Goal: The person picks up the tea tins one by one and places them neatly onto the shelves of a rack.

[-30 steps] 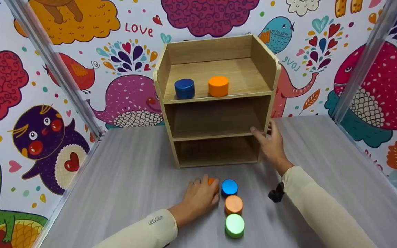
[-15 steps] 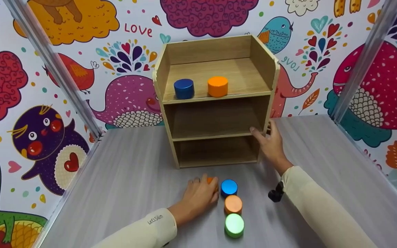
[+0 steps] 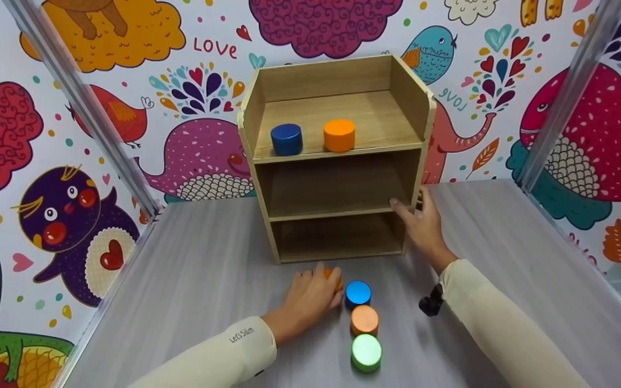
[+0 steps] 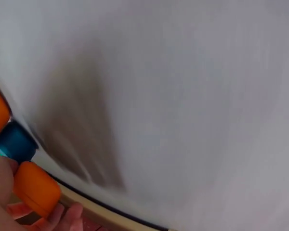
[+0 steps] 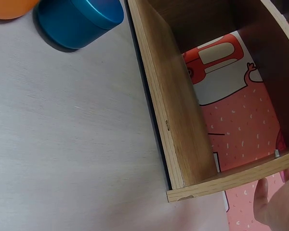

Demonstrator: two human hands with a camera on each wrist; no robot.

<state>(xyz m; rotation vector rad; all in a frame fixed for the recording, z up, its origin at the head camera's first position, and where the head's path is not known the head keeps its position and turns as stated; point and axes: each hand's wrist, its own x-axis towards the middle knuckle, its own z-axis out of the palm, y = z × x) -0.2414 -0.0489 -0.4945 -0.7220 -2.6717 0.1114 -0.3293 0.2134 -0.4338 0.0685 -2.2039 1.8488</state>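
Note:
In the head view my left hand (image 3: 310, 296) grips a small orange round canister (image 3: 333, 279) just in front of the shelf. The left wrist view has this canister (image 4: 37, 189) between thumb and fingers. Right beside it on the table stands a blue canister (image 3: 358, 294); a pale orange one (image 3: 364, 320) and a light green one (image 3: 366, 352) follow in a row towards me. My right hand (image 3: 423, 223) holds the right side panel of the wooden shelf (image 3: 337, 214), thumb at its front edge. Its other fingers are mostly hidden behind the panel.
On the shelf's top board stand a dark blue canister (image 3: 287, 139) and a bright orange canister (image 3: 339, 136), apart from each other. Printed walls with metal posts (image 3: 81, 102) bound the grey table (image 3: 197, 253) at the back and sides.
My left hand has shifted slightly forward with the orange canister, and more of the canister shows between the fingers. The right hand keeps its hold on the shelf.

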